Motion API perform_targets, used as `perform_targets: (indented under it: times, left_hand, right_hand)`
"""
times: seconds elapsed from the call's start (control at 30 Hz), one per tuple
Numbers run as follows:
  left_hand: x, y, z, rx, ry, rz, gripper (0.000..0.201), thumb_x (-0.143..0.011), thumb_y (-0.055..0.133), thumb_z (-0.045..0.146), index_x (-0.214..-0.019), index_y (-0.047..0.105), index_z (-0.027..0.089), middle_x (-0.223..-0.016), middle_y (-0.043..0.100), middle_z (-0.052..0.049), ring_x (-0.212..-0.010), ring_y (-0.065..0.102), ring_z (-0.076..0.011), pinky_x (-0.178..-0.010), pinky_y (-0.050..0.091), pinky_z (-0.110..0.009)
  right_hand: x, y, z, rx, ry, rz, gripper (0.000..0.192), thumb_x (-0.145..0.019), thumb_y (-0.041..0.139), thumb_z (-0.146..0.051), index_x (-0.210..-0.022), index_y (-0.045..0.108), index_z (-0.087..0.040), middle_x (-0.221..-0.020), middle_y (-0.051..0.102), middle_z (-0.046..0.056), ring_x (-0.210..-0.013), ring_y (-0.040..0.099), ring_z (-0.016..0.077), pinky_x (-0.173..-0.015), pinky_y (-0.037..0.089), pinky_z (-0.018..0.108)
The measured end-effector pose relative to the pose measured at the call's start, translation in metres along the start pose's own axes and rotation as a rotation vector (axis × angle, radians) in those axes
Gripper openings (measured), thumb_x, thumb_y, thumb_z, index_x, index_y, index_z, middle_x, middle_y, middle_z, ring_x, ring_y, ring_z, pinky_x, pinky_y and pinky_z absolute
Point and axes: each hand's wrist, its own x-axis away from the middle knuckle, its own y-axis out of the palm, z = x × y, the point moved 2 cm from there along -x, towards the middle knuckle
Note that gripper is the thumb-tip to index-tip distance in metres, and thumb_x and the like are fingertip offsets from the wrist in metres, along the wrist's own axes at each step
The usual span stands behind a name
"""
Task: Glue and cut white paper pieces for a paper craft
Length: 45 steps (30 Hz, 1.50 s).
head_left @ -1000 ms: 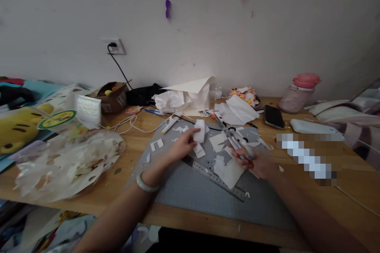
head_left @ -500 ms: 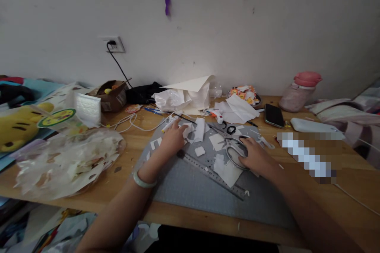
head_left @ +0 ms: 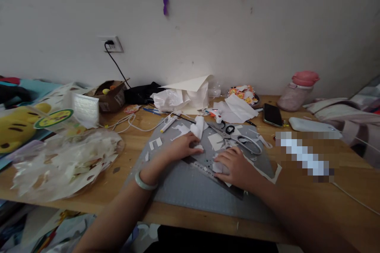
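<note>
Head view looks down on a wooden bench point(head_left: 89, 197) against a pale wall, with a grey mat point(head_left: 190, 189) lying at its middle. Left of the mat sits a heap of clear plastic point(head_left: 65, 162), and behind it are a cardboard box point(head_left: 111, 97) and a folded sheet of cream paper point(head_left: 190, 85). Off to the right stand a pink bottle point(head_left: 298, 91) and a dark phone point(head_left: 272, 115).

Since half a second ago the right hand point(head_left: 234, 168) has let go of the scissors point(head_left: 237, 139), which now lie alone on the mat beyond it, handles toward the right. That hand has come nearer and lies flat, fingers spread, pressing on a white paper piece point(head_left: 218, 167) and the ruler point(head_left: 204, 168) beneath it (it grips nothing, only holds down). The left hand point(head_left: 181, 148), with a pale bangle point(head_left: 144, 182) at the wrist, has drawn back from the scraps at the mat's far edge. It now rests on the ruler's far end with fingers loosely curled, its fingertips at a small white scrap point(head_left: 198, 147); whether it pinches that scrap I cannot tell.

The ruler is dark, slim and marked along its edge, lying slantwise across the mat between the two hands.
</note>
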Motion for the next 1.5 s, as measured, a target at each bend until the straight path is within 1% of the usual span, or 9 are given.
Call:
perform_targets:
  times: [0.13,0.23,0.37,0.5,0.57,0.7,0.8,1.03,1.5]
  left_hand:
    - [-0.001,-0.003,-0.01,0.039,-0.015,0.136,0.035,-0.088,0.045,0.044,-0.099,0.065,0.018,-0.1,0.062,-0.008,-0.094,0.058,-0.0199,-0.086,0.045,-0.031]
    - [0.001,-0.007,-0.014,-0.024,-0.195,0.251,0.036,-0.09,0.04,0.04,-0.098,0.066,0.016,-0.1,0.061,-0.01,-0.09,0.06,-0.0213,-0.087,0.046,-0.034]
    - [0.005,-0.011,-0.018,-0.135,-0.394,0.384,0.033,-0.086,0.047,0.032,-0.108,0.063,0.014,-0.118,0.05,-0.016,-0.101,0.057,-0.0256,-0.094,0.044,-0.039]
    - [0.007,-0.014,-0.012,-0.196,-0.281,0.515,0.032,-0.085,0.048,0.027,-0.113,0.059,0.016,-0.127,0.044,-0.014,-0.111,0.052,-0.0261,-0.096,0.043,-0.04]
    - [0.007,-0.013,-0.001,-0.179,-0.107,0.472,0.029,-0.087,0.045,0.026,-0.111,0.06,0.017,-0.121,0.05,-0.013,-0.107,0.053,-0.0234,-0.094,0.043,-0.038]
    - [0.008,0.001,0.029,-0.133,0.323,0.136,0.024,-0.089,0.043,0.024,-0.098,0.064,0.017,-0.1,0.063,-0.008,-0.096,0.056,-0.0198,-0.088,0.043,-0.034]
    - [0.01,0.012,0.044,-0.104,0.487,-0.03,0.02,-0.088,0.047,0.026,-0.094,0.065,0.018,-0.098,0.066,-0.006,-0.093,0.057,-0.0183,-0.086,0.041,-0.032]
    - [0.009,0.014,0.044,-0.1,0.481,-0.049,0.019,-0.088,0.047,0.027,-0.089,0.064,0.018,-0.096,0.068,-0.005,-0.095,0.057,-0.0194,-0.086,0.038,-0.033]
    - [0.008,0.017,0.043,-0.054,0.505,-0.093,0.019,-0.087,0.05,0.027,-0.081,0.065,0.018,-0.089,0.07,-0.004,-0.093,0.058,-0.0193,-0.088,0.039,-0.033]
  right_hand:
    - [0.0,0.004,-0.002,-0.014,-0.01,-0.015,0.012,-0.08,0.06,-0.028,-0.086,0.064,-0.019,-0.089,0.068,0.005,-0.089,0.058,0.0216,-0.088,0.033,0.041]
    - [0.0,0.002,-0.001,-0.027,0.003,-0.016,0.008,-0.081,0.055,-0.021,-0.077,0.062,-0.019,-0.082,0.068,0.004,-0.084,0.058,0.0198,-0.088,0.032,0.041]
    - [0.001,-0.002,0.0,-0.066,-0.014,0.002,0.013,-0.083,0.05,-0.019,-0.078,0.062,-0.02,-0.085,0.068,0.004,-0.085,0.057,0.0187,-0.088,0.032,0.04]
    - [0.002,-0.006,-0.002,-0.072,-0.069,-0.025,0.017,-0.086,0.047,-0.021,-0.083,0.064,-0.02,-0.088,0.068,0.004,-0.086,0.057,0.0184,-0.088,0.031,0.04]
    - [0.001,-0.007,-0.004,-0.071,-0.082,-0.053,0.02,-0.088,0.046,-0.02,-0.086,0.065,-0.019,-0.087,0.067,0.005,-0.086,0.057,0.0186,-0.088,0.031,0.041]
    - [0.0,-0.003,-0.002,-0.051,-0.082,-0.074,0.025,-0.09,0.041,-0.015,-0.09,0.066,-0.017,-0.085,0.068,0.006,-0.084,0.059,0.0187,-0.087,0.034,0.041]
    - [-0.001,0.004,0.001,-0.051,-0.065,-0.053,0.025,-0.089,0.041,-0.013,-0.088,0.066,-0.016,-0.082,0.068,0.007,-0.081,0.059,0.0184,-0.085,0.038,0.039]
    - [-0.002,0.005,0.005,-0.106,0.079,0.055,0.017,-0.087,0.047,-0.017,-0.095,0.062,-0.016,-0.089,0.068,0.009,-0.089,0.06,0.0212,-0.081,0.045,0.038]
    - [-0.008,0.015,0.007,0.044,0.059,0.075,0.016,-0.087,0.049,-0.012,-0.084,0.064,-0.017,-0.086,0.065,0.007,-0.083,0.058,0.0202,-0.076,0.042,0.034]
